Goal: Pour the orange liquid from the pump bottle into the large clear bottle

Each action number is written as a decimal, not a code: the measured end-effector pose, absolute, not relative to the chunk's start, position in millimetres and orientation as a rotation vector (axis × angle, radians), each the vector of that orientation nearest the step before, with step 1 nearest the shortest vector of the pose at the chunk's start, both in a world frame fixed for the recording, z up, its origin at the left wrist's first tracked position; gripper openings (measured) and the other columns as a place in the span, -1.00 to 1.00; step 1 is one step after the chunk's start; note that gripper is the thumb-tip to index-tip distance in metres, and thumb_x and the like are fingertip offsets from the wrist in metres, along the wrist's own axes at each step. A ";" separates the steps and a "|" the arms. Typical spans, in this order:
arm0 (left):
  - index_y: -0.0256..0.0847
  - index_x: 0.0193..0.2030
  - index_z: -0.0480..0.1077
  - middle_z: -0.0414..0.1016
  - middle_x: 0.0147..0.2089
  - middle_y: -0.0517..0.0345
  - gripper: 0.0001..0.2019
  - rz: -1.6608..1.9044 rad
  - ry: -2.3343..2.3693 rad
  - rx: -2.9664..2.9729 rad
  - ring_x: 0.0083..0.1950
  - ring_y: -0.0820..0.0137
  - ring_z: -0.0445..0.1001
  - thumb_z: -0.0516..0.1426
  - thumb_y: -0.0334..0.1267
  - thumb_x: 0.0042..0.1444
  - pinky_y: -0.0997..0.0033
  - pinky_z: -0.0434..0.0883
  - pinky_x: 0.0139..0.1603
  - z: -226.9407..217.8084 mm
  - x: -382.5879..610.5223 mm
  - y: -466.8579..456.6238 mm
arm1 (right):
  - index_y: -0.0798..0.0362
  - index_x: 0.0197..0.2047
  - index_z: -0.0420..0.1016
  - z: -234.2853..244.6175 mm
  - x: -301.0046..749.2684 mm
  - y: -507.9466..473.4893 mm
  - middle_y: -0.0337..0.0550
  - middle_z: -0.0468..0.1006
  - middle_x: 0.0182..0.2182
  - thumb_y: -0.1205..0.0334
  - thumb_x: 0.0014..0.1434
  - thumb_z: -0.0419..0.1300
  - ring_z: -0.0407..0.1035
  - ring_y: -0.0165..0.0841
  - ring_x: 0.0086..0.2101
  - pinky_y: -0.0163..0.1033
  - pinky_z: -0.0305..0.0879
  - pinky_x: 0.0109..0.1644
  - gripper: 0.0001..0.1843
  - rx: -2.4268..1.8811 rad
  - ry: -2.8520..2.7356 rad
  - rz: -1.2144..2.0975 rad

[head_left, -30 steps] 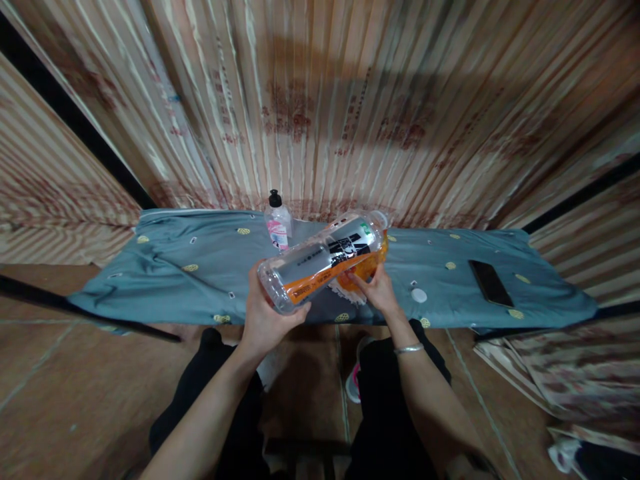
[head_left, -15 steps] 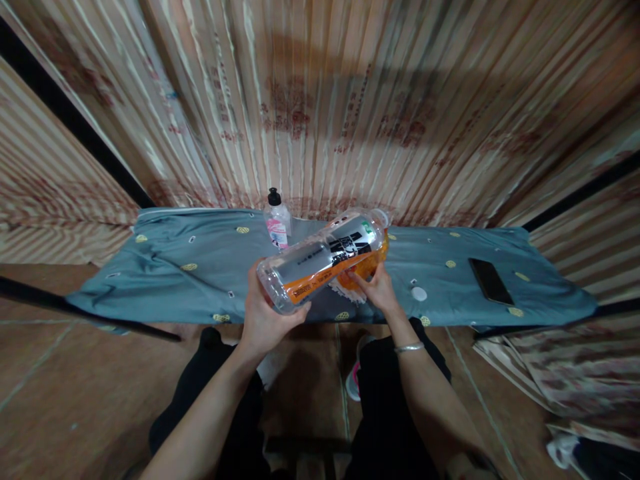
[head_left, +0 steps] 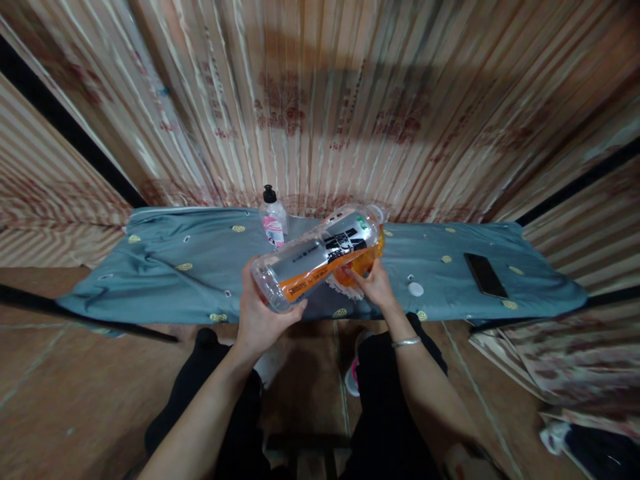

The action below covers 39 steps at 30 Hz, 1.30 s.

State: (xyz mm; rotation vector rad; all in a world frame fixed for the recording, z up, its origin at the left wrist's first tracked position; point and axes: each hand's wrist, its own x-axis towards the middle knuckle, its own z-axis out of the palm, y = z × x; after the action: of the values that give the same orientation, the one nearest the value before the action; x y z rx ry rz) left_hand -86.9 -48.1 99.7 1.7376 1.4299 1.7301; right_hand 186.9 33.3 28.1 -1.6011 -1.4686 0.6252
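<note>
My left hand [head_left: 260,313] is wrapped round the base of a large clear plastic bottle [head_left: 315,257] with a silver, black and orange label. The bottle is tipped almost flat, its open mouth pointing away to the right, over an orange container [head_left: 367,257] that stands on the cloth-covered table [head_left: 175,273]. My right hand [head_left: 373,287] grips the near side of that orange container, just under the bottle's neck. A white cap [head_left: 415,289] lies on the cloth to the right of my right hand.
A small clear bottle with a black cap and pink label [head_left: 273,220] stands at the table's back edge. A dark phone [head_left: 484,275] lies on the cloth at the right. Striped curtains hang behind. My knees are below the table's front edge.
The view has shifted a little; the bottle and both hands hold nearly the same pose as before.
</note>
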 end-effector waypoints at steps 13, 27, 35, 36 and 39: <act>-0.18 0.20 0.30 0.56 0.05 0.00 -0.22 1.728 1.392 1.731 0.02 0.18 0.63 0.46 -0.13 -0.18 0.17 0.61 0.05 99.2 -86.2 -47.2 | 0.07 0.17 0.37 24.5 187.1 34.9 0.22 0.67 0.02 -0.48 -0.12 0.40 0.58 0.15 0.01 0.20 0.50 0.11 0.00 -1.582 -1.442 0.609; -0.18 0.20 0.28 0.55 0.10 -0.02 -0.23 1.724 1.395 1.694 0.07 0.16 0.62 0.43 -0.11 -0.16 0.16 0.61 0.07 100.4 -86.3 -46.7 | 0.08 0.21 0.35 26.7 185.1 33.5 0.18 0.67 0.03 -0.41 -0.07 0.38 0.58 0.13 0.03 0.16 0.51 0.10 -0.04 -1.600 -1.457 0.622; -0.17 0.20 0.28 0.54 0.06 0.01 -0.24 1.697 1.432 1.672 0.04 0.17 0.62 0.42 -0.08 -0.15 0.16 0.61 0.04 101.3 -85.4 -49.2 | 0.09 0.25 0.33 26.5 185.6 33.9 0.22 0.67 0.05 -0.39 -0.06 0.39 0.59 0.15 0.05 0.18 0.51 0.13 0.00 -1.599 -1.450 0.647; -0.17 0.20 0.27 0.54 0.05 0.01 -0.23 1.702 1.428 1.662 0.03 0.17 0.62 0.42 -0.08 -0.16 0.15 0.62 0.04 101.6 -85.0 -49.2 | 0.09 0.25 0.34 26.4 185.6 33.9 0.22 0.67 0.04 -0.39 -0.06 0.39 0.59 0.15 0.03 0.17 0.51 0.12 -0.01 -1.598 -1.450 0.644; -0.16 0.19 0.28 0.55 0.04 0.01 -0.23 1.707 1.409 1.641 0.01 0.17 0.63 0.43 -0.09 -0.18 0.15 0.62 0.02 103.3 -84.4 -49.3 | 0.05 0.22 0.36 25.7 185.2 34.2 0.18 0.68 0.03 -0.38 -0.06 0.40 0.60 0.12 0.01 0.15 0.53 0.09 -0.06 -1.572 -1.450 0.635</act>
State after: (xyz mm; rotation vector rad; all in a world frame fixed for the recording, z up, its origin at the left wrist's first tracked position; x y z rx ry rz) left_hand -84.4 -49.3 103.3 1.6407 1.4093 1.7067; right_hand 185.2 34.2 25.7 -1.5723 -1.4497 0.6345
